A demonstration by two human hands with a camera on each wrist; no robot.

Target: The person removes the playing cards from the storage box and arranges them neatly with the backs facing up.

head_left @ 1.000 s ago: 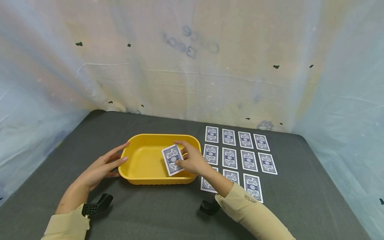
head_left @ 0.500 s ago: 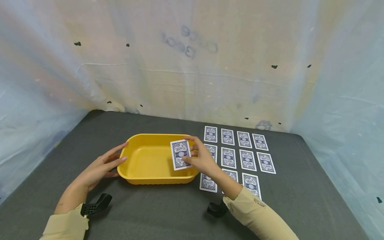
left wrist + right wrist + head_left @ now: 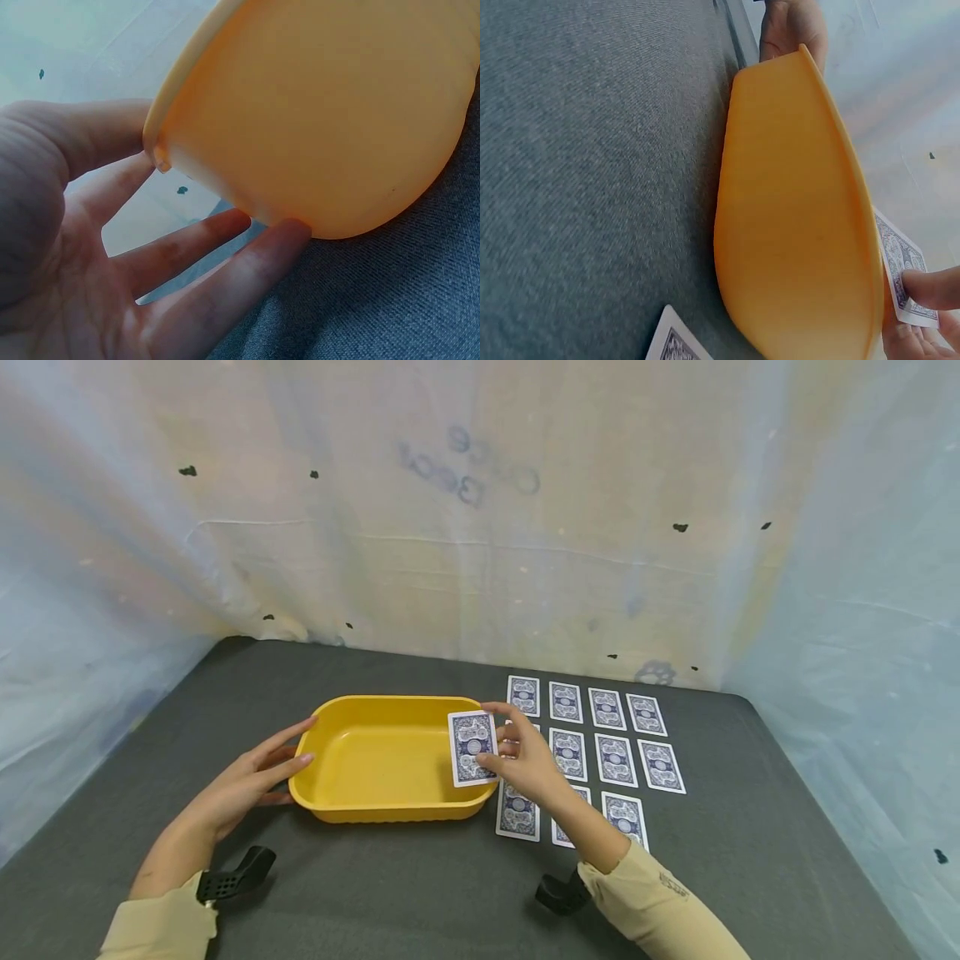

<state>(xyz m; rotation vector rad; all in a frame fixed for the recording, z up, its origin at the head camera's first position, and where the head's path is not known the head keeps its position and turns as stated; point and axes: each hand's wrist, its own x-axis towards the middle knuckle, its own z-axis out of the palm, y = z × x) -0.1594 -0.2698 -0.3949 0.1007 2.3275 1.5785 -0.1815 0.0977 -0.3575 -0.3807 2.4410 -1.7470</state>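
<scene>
My right hand (image 3: 527, 760) pinches a playing card (image 3: 469, 735), its blue patterned back showing, above the right end of a yellow plastic tub (image 3: 390, 813). Seen from the right wrist, the card (image 3: 900, 251) stands just beyond the tub's rim, with the thumb on its back. My left hand (image 3: 251, 783) touches the tub's left end with spread, fairly straight fingers. In the left wrist view two fingertips (image 3: 289, 231) rest against the outer wall of the tub (image 3: 330, 135), while the thumb meets its rim. No card shows inside the tub.
Rows of face-down playing cards (image 3: 568, 753) lie right of the tub on a dark grey tabletop (image 3: 360, 885). My right hand and forearm cover parts of some. Pale sheeting (image 3: 450, 568) encloses the back and sides. Black wrist devices (image 3: 238, 872) hang by both sleeves.
My right hand has lifted the card out from inside the tub and carried it right, turning it more upright. The left hand stays at the tub's left end.
</scene>
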